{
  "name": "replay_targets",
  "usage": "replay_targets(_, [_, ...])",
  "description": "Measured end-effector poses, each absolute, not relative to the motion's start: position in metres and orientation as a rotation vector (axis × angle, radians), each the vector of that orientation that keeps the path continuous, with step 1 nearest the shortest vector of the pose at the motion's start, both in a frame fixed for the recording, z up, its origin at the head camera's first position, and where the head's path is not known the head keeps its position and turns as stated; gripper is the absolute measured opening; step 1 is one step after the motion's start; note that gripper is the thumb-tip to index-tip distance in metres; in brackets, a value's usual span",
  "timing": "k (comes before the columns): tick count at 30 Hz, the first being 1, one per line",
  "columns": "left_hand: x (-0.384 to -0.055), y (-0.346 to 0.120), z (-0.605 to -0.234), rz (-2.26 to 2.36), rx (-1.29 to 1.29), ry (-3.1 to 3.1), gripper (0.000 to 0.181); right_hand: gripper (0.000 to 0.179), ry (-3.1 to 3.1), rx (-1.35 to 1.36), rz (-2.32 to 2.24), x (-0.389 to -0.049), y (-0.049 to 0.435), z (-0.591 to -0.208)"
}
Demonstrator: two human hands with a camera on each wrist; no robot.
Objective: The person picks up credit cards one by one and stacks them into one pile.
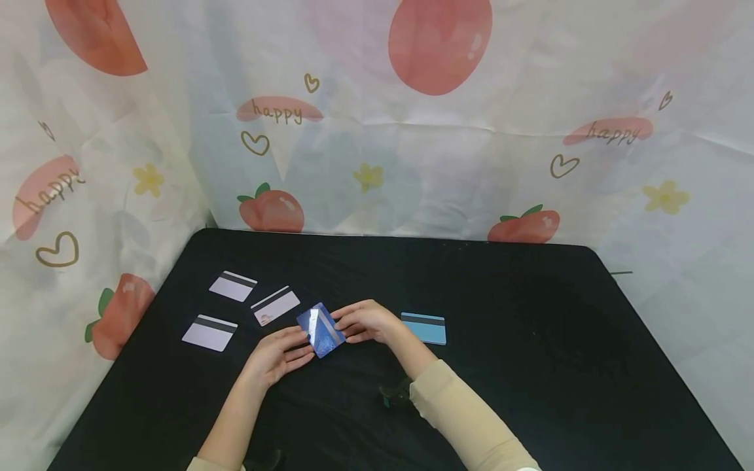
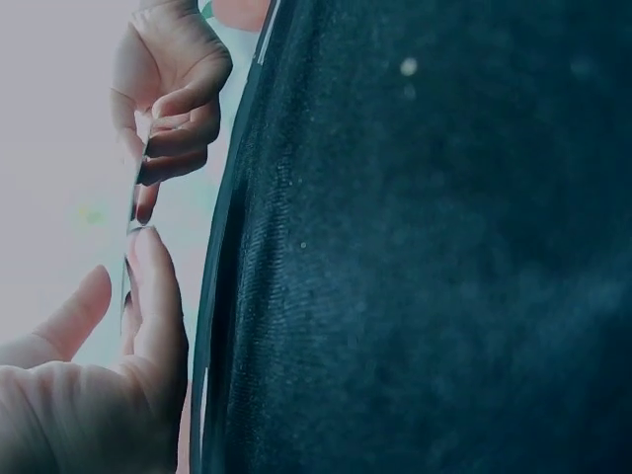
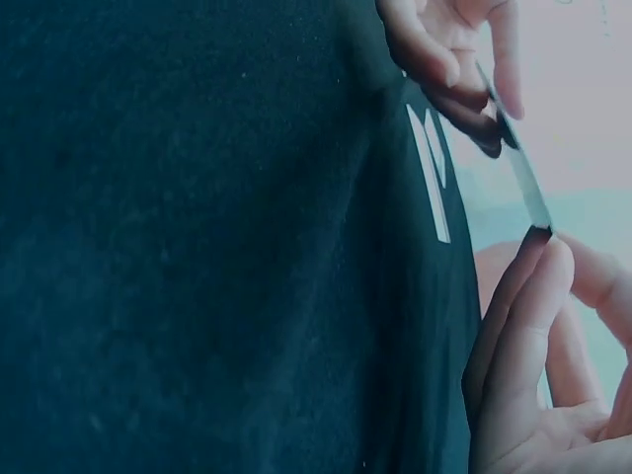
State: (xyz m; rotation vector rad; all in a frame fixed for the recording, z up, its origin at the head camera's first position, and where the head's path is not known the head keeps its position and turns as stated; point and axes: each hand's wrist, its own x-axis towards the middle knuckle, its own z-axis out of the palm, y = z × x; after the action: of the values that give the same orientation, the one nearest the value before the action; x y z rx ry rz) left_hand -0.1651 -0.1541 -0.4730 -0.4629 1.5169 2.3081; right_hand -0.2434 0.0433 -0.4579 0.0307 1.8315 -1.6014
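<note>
In the head view, a shiny dark blue card (image 1: pixel 319 331) with a pale diagonal stripe is held above the black table between both hands. My right hand (image 1: pixel 368 322) pinches its right edge with thumb and fingers. My left hand (image 1: pixel 277 356) touches the opposite edge, its fingers extended along one face. In the left wrist view, the left thumb (image 2: pixel 84 311) stands a little apart from the thin card edge (image 2: pixel 130 222). The right wrist view shows the card edge-on (image 3: pixel 525 178) above the right fingertips (image 3: pixel 553 262).
Three white cards with dark stripes, at upper left (image 1: pixel 233 286), lower left (image 1: pixel 210 332) and nearer the hands (image 1: pixel 275 305), lie on the black table (image 1: pixel 530 340). A light blue card (image 1: pixel 425 328) lies beyond the right wrist. Printed cloth (image 1: pixel 424 176) hangs behind the table.
</note>
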Motion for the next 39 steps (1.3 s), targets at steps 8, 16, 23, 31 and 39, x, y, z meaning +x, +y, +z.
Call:
replay_targets(8, [-0.164,-0.153,-0.47,2.286,-0.372,1.526,0.005,0.031,1.791,-0.038,-1.554,-0.247,0.054,-0.455])
replay_targets(16, [-0.167,-0.162,-0.461,2.132,-0.188,1.598,0.026,0.031,1.797,-0.138,-1.438,-0.254,0.069,-0.445])
replay_targets(23, [-0.169,-0.161,-0.456,1.977,-0.119,1.667,0.034,0.028,1.789,-0.216,-1.315,-0.258,0.081,-0.438])
replay_targets(31, [-0.17,-0.153,-0.457,1.888,-0.126,1.76,0.035,0.029,1.783,-0.276,-1.244,-0.26,0.087,-0.438])
replay_targets(39, [-0.17,-0.15,-0.459,1.883,-0.146,1.745,0.03,0.027,1.782,-0.282,-1.234,-0.261,0.089,-0.44])
